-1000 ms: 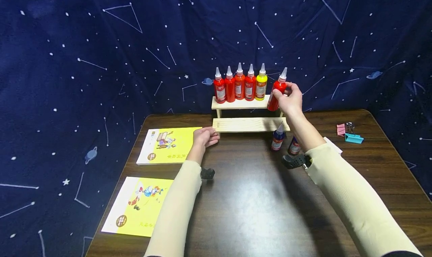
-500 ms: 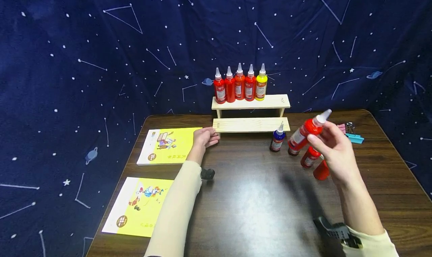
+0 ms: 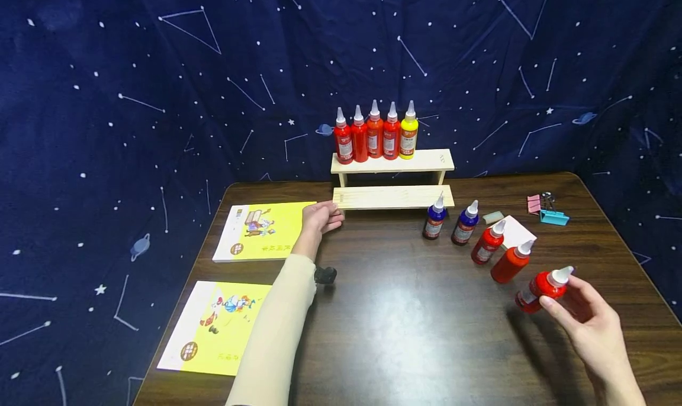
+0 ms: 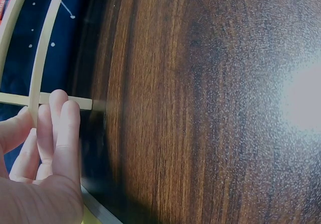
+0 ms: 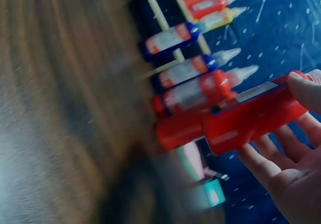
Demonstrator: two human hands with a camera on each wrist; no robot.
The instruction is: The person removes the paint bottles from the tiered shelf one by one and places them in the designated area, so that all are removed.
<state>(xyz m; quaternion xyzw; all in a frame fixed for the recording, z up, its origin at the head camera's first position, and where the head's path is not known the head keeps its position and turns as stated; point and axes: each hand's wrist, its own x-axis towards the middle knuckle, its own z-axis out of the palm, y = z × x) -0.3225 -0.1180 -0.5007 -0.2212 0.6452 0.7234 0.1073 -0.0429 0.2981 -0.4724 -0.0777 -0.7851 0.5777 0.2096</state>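
My right hand [image 3: 594, 326] holds a red paint bottle [image 3: 539, 290] with a white nozzle, thumb on one side and fingers on the other. The bottle tilts over the table at the front right end of a slanting row. That row has two blue bottles [image 3: 463, 224] and two red bottles [image 3: 510, 264], all upright. My left hand [image 3: 319, 218] pinches the left end of the lower board of a two-step wooden rack [image 3: 391, 197]; the left wrist view shows this board [image 4: 42, 58] between thumb and fingers. On the upper step stand several red bottles [image 3: 360, 139] and one yellow bottle [image 3: 409, 135].
Two yellow-covered books [image 3: 266, 231] lie at the left of the table [image 3: 405, 335]. Behind the bottle row are a white pad [image 3: 518, 231], a small grey-green block [image 3: 493, 217] and pink and teal binder clips [image 3: 554, 218]. A dark blue starry cloth [image 3: 298, 51] hangs behind.
My right hand has carried the red bottle from the right end of the upper step, down and right to the row's front end. My left hand has stayed at the rack.
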